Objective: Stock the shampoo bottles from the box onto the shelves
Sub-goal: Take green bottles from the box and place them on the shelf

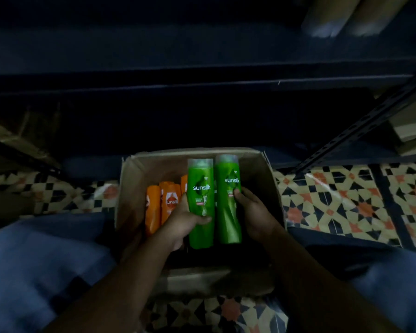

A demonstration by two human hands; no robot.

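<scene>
An open cardboard box (135, 179) sits on the floor between my knees. My left hand (183, 219) is shut on a green shampoo bottle (200, 188), held upright over the box. Beside it, my right hand (255, 212) grips a second green shampoo bottle (228, 212); the two bottles stand side by side, nearly touching. Orange shampoo bottles (169, 200) lie in the left part of the box, partly hidden behind my left hand. The dark shelves (202, 75) run across the view beyond the box.
A slotted metal shelf upright (360, 126) slants at the right. Cardboard cartons (339, 15) stand on an upper shelf at top right, another carton (411, 131) at the right. Patterned floor tiles (346, 200) surround the box. My knees in blue trousers (34, 260) flank it.
</scene>
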